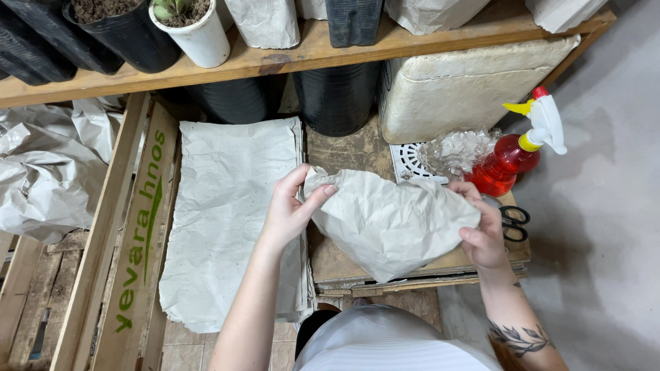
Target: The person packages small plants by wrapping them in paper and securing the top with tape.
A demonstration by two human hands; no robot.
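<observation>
I hold a crumpled grey paper bag (pixel 388 220) between both hands above a low wooden board (pixel 347 154). My left hand (pixel 289 209) pinches the bag's upper left edge with thumb and fingers. My right hand (pixel 485 230) grips its right edge. A flat stack of the same grey paper bags (pixel 230 220) lies just left of my left hand.
A red spray bottle (pixel 512 158) with a white and yellow trigger, a white grid (pixel 412 161), crinkled clear plastic (pixel 457 151) and black scissors (pixel 514 223) sit at right. A wooden shelf (pixel 302 55) above carries black pots and a white pot (pixel 199 31). A wooden crate (pixel 130 227) and crumpled paper (pixel 45 172) lie left.
</observation>
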